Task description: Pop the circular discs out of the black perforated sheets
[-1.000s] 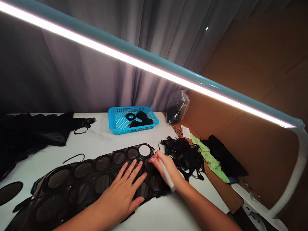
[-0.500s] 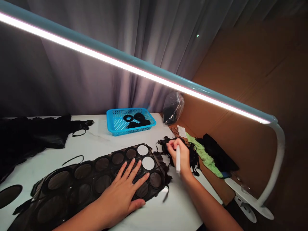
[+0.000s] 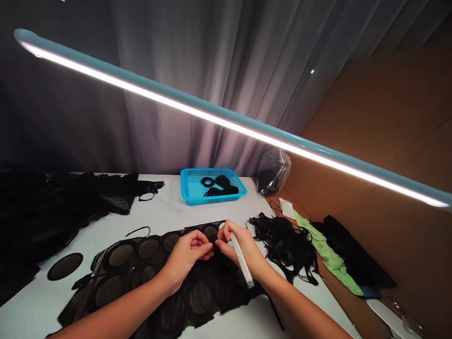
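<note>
A dark, see-through sheet [image 3: 200, 297] with rows of round, black-rimmed discs lies on the white table under both hands. My left hand [image 3: 189, 256] is closed in a pinch over its right part; what sits between the fingertips is too dark to make out. Facing it closely, my right hand [image 3: 243, 247] is curled around a slim white-handled tool [image 3: 243, 263], whose handle end points down toward me. The tool's working tip is hidden by the fingers. One loose dark disc [image 3: 65, 266] lies left of the sheet.
A blue basket [image 3: 183, 188] holding black rings and coils stands behind. Black scraps [image 3: 287, 247] are heaped at right, near green cloth [image 3: 325, 252] and a clear bag [image 3: 273, 172]. Black fabric [image 3: 70, 202] covers the left. A lit lamp bar [image 3: 226, 120] crosses overhead.
My right hand has come from the scrap pile to the sheet, still with the white tool. My left hand has gone from lying flat to a pinch. The view has shifted left.
</note>
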Demonstrator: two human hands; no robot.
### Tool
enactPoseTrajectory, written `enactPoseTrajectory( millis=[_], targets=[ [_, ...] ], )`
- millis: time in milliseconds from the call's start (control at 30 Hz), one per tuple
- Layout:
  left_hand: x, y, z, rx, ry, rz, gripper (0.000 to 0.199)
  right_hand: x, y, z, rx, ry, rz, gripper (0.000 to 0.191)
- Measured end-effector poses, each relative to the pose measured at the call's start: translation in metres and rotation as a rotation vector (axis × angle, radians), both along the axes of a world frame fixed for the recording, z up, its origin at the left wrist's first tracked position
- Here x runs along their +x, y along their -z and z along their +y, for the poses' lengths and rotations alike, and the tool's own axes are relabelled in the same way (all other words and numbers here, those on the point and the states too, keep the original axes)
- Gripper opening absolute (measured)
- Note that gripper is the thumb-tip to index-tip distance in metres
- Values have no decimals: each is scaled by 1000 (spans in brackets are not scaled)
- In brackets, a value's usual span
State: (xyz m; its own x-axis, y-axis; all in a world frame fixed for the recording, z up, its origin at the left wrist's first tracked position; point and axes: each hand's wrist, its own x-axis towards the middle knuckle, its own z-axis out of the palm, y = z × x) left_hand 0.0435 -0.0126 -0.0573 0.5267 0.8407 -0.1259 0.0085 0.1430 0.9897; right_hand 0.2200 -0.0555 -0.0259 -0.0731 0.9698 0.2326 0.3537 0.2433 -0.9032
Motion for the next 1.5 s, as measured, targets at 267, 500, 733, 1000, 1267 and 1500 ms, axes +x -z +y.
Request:
enactPoseTrajectory(
  millis=[267, 500, 733, 1000, 1267, 1500],
  targets=[
    [4, -5, -1, -147, 55, -103, 41, 10, 2, -6, -328, -54, 679, 38],
    [4, -9, -5, -214, 111, -137, 31, 11, 10, -8, -543, -3, 980, 43],
    [2, -13, -5, -356, 85, -183, 27, 23, 13, 0, -287, 163, 805, 38],
    [-1, -10, -2, -430, 22, -208, 28, 16, 6, -12, -174, 150, 445, 30],
    [2, -12, -4, -385, 7, -183, 31, 1, 9, -25, -98, 103, 211, 17],
    [4, -13, -7, -312, -6, -133, 31, -2, 4, -27, -65, 81, 73, 15]
  ],
)
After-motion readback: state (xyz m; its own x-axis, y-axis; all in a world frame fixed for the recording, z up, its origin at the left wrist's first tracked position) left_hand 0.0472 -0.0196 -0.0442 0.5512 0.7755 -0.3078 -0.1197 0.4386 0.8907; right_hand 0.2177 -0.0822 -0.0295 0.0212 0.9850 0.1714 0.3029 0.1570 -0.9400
